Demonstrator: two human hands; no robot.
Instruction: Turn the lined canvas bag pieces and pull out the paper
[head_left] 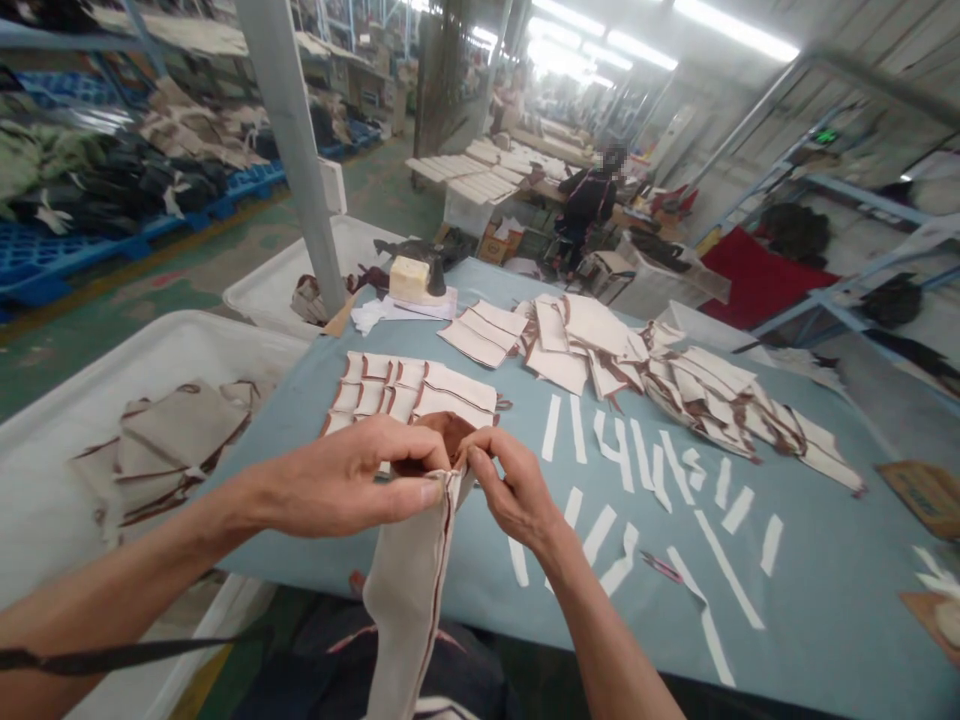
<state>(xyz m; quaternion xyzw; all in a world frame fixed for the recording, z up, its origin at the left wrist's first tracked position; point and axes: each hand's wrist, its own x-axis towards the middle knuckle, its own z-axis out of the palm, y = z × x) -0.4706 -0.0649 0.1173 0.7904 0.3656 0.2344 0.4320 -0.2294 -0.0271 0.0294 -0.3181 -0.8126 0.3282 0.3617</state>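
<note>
1. My left hand (pixel 367 475) pinches the cream cloth (pixel 409 580) by its seam, with the thumb on the side near me. I think this stops it from slipping.
2. My right hand (pixel 510 485) pinches the same cloth just beside it, at the top edge. Two hands so close likely make that little spot steady.
3. The cream cloth is right in front of me, by the near edge of the blue table (pixel 825 635). Its long end hangs down, maybe because it is too floppy to stand up.
4. Past my hands, flat cloth pieces (pixel 454 385) lie in rows, maybe so they are easy to grab. A messy heap (pixel 600 330) lies farther off.
5. White strips (pixel 727 570) are spread out on the right, perhaps so they do not get mixed up. Small pink snips (pixel 661 567) lie among them.
6. The cream cloth looks thick and bends in a wave. A dark brown line (pixel 441 560) runs down it.
7. The strips are thin and long, and some are bent. I cannot tell if they are paper or cloth.
8. At my left, a white bin (pixel 45 430) has a smooth, round rim and crumpled cloth (pixel 180 430) inside.
</note>
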